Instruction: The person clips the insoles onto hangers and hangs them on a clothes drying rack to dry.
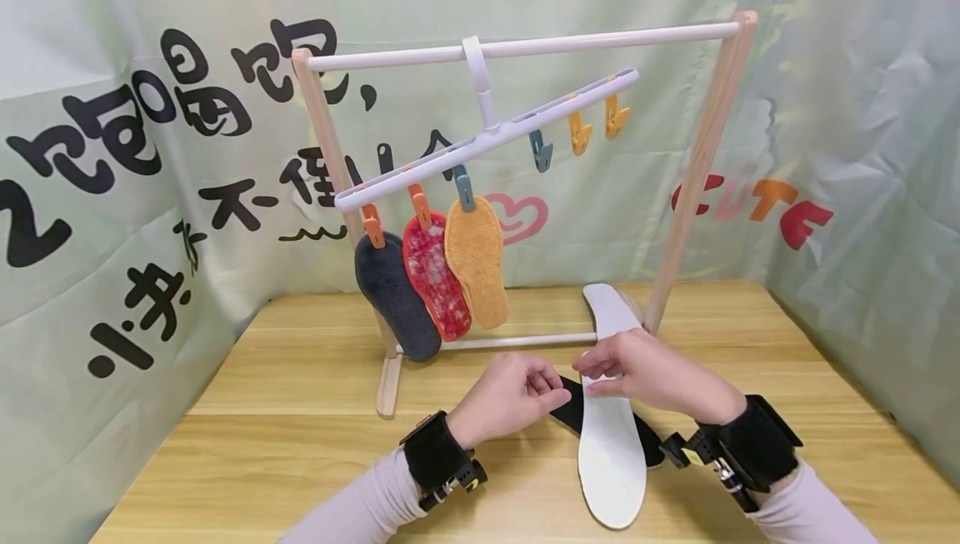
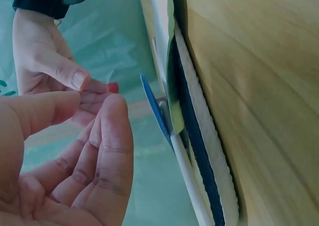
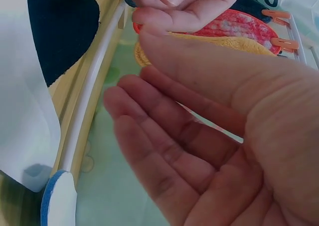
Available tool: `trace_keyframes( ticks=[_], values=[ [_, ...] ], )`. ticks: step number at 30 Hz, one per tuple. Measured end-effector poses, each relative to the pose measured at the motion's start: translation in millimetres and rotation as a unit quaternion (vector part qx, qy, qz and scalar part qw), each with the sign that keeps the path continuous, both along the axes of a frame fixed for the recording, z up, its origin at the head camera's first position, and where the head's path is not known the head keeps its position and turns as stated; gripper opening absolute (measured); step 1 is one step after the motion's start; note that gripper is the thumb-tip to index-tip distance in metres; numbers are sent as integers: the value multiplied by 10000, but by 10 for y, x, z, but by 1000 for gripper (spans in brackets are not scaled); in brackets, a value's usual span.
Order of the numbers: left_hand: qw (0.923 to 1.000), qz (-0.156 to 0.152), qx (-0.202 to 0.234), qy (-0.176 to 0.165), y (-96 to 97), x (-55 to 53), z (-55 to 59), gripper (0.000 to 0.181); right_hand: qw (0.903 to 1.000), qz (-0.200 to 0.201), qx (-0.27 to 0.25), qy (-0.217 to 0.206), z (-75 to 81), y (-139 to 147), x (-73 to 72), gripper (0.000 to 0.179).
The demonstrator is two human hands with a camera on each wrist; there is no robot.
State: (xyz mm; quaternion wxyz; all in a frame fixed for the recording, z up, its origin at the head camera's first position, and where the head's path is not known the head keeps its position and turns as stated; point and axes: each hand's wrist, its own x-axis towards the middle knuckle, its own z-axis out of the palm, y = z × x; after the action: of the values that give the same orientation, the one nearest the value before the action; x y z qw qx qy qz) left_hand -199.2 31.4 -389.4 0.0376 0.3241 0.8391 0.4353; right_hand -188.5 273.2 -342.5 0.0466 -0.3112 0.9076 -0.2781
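Observation:
Both hands hover close together over the table, fingers loosely bent and nothing held. The left hand is beside the left end of a black insole. Over a long white insole is the right hand, hiding part of it. The white insole lies across the black one on the tabletop. A white piece with a blue edge appears below it in the right wrist view. From a tilted white hanger hang a dark grey insole, a red mottled insole and a yellow insole, each in a clip.
A wooden stand with a white top rail carries the hanger, whose left end dips. On its right half hang a blue-grey clip and two yellow clips, each holding nothing. Printed cloth surrounds the wooden table.

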Motion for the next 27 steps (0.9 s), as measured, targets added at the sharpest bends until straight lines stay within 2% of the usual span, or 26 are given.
trace_keyframes(
  ticks=[5,11,19,23,27],
  values=[
    [9997,-91,-225,-18,22,22,-11,12,9998,132,5,-125,-37,7,-15,16],
    [9988,-185,-457,-30,40,57,-30,13,9995,222,92,-215,-88,-8,-6,17],
    [9963,-231,-814,128,60,103,-66,14,9980,422,108,-462,-149,-28,-4,14],
    [9959,-263,-866,65,75,134,-84,14,9982,397,246,-385,-169,-39,-3,17],
    [9961,-312,-799,-184,89,178,-94,14,9981,413,330,-313,-193,-51,3,23]
  ],
)
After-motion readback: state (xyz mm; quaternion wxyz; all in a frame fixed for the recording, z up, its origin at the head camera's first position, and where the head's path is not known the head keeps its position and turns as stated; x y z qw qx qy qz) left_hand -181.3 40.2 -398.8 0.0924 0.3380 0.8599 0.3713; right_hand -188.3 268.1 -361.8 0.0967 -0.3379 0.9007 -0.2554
